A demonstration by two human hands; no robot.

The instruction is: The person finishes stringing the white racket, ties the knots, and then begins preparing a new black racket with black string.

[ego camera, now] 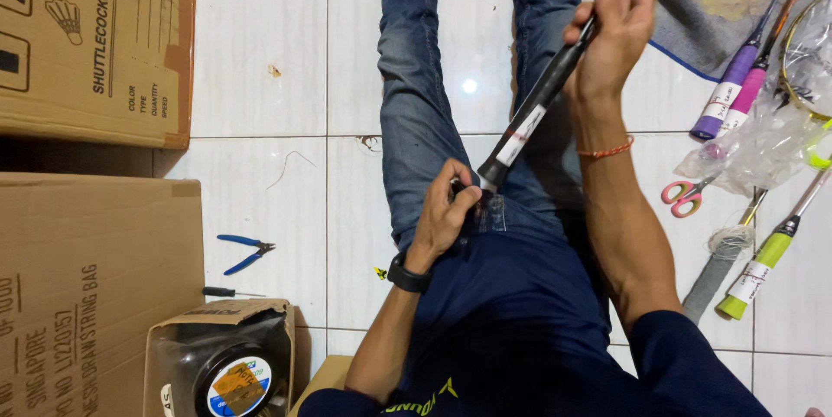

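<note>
I sit on the tiled floor (260,61) with my legs stretched out, and a black racket handle (530,118) lies slanted above my thighs. My right hand (611,31) wraps the upper part of the handle, fingers curled and pressed around it where it narrows to the thin shaft. My left hand (446,213) sits at the butt end of the handle, just over my jeans (416,114), its grip pinched together on the end cap; what exactly the fingertips hold there is too small to tell. A black watch (407,278) is on my left wrist and an orange bracelet (607,151) on my right.

To the right of the handle, well apart, lie several other rackets with purple (728,92), pink (747,92) and lime-green (758,265) handles, a crumpled clear plastic bag (763,144) and pink scissors (685,196). To the left of the handle, blue pliers (245,252) rest on the floor, near cardboard boxes (87,44) and an open box holding a string reel (234,378).
</note>
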